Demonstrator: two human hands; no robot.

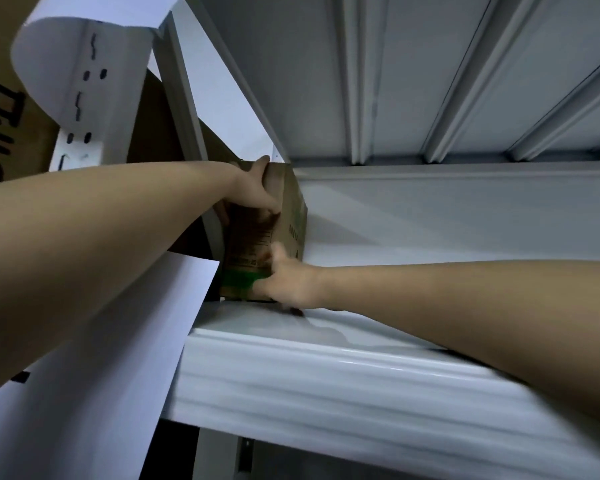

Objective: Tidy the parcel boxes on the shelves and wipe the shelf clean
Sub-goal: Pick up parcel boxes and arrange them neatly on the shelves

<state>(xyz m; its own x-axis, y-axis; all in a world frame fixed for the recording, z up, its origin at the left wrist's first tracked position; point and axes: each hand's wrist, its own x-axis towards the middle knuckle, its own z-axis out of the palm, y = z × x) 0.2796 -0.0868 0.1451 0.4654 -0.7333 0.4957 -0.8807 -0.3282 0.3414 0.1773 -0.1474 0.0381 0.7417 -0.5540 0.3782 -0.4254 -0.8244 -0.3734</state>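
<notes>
The box's (284, 216) print is dim and unreadable, its base half hidden by the right hand (288, 284); brown card with a green band, it stands at the shelf's (361, 341) left front corner; the left hand (253, 188) grips its top edge, fingers curled over; right fingers are curled against its lower front face; another box (11, 109) is cut off at left.

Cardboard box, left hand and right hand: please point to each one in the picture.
cardboard box (291, 216): head view, on its right side face.
left hand (253, 190): head view, on the back of the hand at the box's top.
right hand (288, 282): head view, on the back of the hand at the box's lower corner.
</notes>
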